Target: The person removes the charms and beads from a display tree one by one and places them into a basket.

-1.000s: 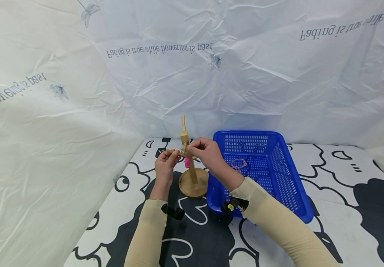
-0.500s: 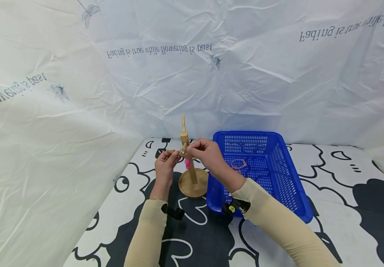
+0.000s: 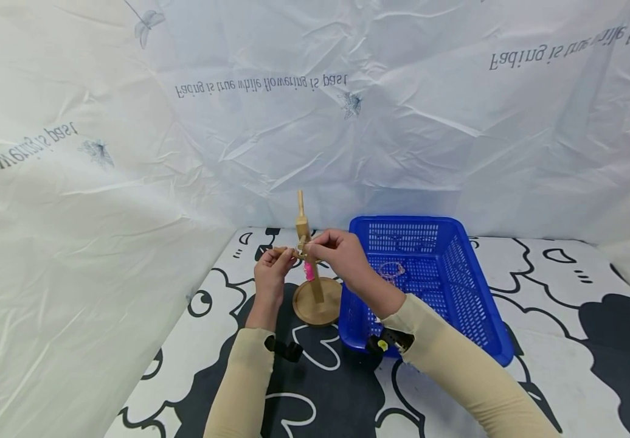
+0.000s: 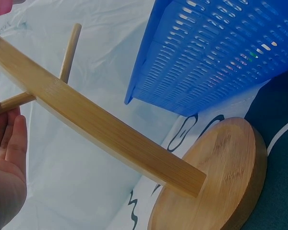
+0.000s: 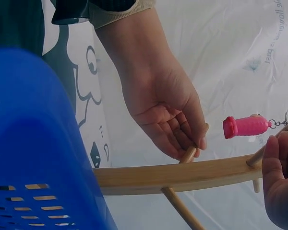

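Note:
A wooden peg stand point(image 3: 317, 289) with a round base stands upright between the hands in the head view. My left hand point(image 3: 271, 271) pinches one of its side pegs, as the left wrist view shows, where the hand point(image 4: 7, 163) is at the left edge. My right hand point(image 3: 339, 252) pinches the metal ring of a pink keychain point(image 5: 247, 126) right beside a higher peg. Its short chain leads from the ring to the pink figure, which hangs in front of the post point(image 5: 134, 179). Part of the ring is hidden by the right fingers point(image 5: 283, 148).
Just right of the stand, a blue perforated basket point(image 3: 476, 292) sits under the right forearm. Inside it lies a thin pinkish bracelet-like loop point(image 3: 391, 269). A black-and-white patterned cloth point(image 3: 183, 365) covers the table, and white plastic sheeting point(image 3: 271, 140) rises behind.
The pink keychain has swung slightly and shows more of its length below the right fingers. Both hands stay almost in place.

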A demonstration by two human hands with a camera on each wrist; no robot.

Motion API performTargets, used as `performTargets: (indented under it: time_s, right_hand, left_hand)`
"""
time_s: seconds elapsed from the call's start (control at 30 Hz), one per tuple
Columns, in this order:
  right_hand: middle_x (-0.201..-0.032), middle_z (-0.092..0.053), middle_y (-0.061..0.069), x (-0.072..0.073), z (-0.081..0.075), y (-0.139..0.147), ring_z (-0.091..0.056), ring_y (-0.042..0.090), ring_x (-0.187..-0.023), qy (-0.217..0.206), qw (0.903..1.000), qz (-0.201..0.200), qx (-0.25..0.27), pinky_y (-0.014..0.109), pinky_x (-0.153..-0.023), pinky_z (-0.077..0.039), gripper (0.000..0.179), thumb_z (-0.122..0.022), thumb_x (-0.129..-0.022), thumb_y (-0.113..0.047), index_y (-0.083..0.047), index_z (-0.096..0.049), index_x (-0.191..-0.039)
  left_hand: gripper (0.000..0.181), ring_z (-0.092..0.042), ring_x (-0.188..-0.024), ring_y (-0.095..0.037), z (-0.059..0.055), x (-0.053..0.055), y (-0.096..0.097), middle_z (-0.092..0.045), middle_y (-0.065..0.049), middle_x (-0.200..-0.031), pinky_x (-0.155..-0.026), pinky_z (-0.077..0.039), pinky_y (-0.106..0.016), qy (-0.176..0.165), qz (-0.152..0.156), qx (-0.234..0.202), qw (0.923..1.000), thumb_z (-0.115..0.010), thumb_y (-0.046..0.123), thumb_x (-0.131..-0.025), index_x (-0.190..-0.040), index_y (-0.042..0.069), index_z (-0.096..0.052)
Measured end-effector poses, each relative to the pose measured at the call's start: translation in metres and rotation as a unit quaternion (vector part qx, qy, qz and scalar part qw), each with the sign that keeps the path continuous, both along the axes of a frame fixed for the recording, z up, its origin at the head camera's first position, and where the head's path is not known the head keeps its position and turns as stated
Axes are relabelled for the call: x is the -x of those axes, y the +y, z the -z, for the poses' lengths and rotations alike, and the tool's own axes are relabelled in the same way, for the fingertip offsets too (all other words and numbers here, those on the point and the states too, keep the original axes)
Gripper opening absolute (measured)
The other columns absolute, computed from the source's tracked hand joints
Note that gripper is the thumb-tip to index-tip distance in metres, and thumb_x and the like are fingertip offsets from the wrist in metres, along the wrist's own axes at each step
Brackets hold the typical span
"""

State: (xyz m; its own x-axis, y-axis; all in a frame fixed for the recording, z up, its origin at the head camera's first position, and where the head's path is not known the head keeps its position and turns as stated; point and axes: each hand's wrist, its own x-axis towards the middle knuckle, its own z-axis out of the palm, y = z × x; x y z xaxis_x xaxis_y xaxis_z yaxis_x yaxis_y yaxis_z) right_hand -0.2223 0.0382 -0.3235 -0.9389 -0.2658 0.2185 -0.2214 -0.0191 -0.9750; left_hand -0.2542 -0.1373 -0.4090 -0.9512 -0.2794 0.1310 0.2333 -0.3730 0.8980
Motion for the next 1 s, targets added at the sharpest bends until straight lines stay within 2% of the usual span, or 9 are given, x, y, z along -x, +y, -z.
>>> performTargets:
  time_s: [0.17, 0.43, 0.77, 1.0]
  right_hand:
    - [-0.093, -0.073, 0.004, -0.0016, -0.0018, 0.0006, -0.069, 0.009, -0.085, -0.004, 1.0, -0.003, 0.003, 0.035, -0.089, -0.064, 0.009, -0.069, -0.094, -0.009, -0.002, -0.073, -0.091]
    - [-0.084, -0.069, -0.007, -0.0024, -0.0022, 0.001, -0.069, 0.009, -0.082, -0.004, 0.9999, -0.008, 0.009, 0.035, -0.086, -0.065, 0.014, -0.068, -0.094, -0.009, 0.004, -0.072, -0.095]
    - [-0.083, -0.069, -0.01, -0.0052, -0.0038, 0.0018, -0.068, 0.007, -0.079, -0.004, 0.9998, -0.013, 0.014, 0.028, -0.081, -0.063, 0.013, -0.067, -0.094, -0.007, 0.005, -0.071, -0.095]
    - [-0.083, -0.07, -0.008, -0.0069, -0.0065, 0.0048, -0.068, 0.008, -0.079, -0.006, 0.9998, -0.015, 0.011, 0.041, -0.087, -0.064, 0.015, -0.068, -0.094, -0.008, 0.006, -0.072, -0.097]
  left_hand:
    - [0.022, -0.073, -0.079, -0.003, 0.0008, 0.0011, -0.0003, -0.07, 0.006, -0.082, -0.079, -0.063, -0.017, -0.003, -0.002, -0.001, 1.0, -0.064, -0.002, -0.097, -0.084, 0.015, -0.067]
    - [0.023, -0.073, -0.079, -0.003, -0.0001, -0.0003, -0.0001, -0.07, 0.006, -0.083, -0.079, -0.063, -0.017, -0.001, 0.003, -0.005, 1.0, -0.063, -0.002, -0.098, -0.084, 0.015, -0.067]
    - [0.023, -0.073, -0.079, -0.003, -0.001, -0.0021, 0.0008, -0.071, 0.005, -0.083, -0.078, -0.063, -0.016, -0.002, 0.0, -0.006, 1.0, -0.063, -0.003, -0.098, -0.084, 0.015, -0.067]
    - [0.021, -0.073, -0.08, -0.003, -0.0011, -0.0025, 0.0009, -0.071, 0.005, -0.084, -0.079, -0.063, -0.017, -0.006, -0.002, 0.003, 1.0, -0.063, -0.003, -0.098, -0.085, 0.014, -0.066]
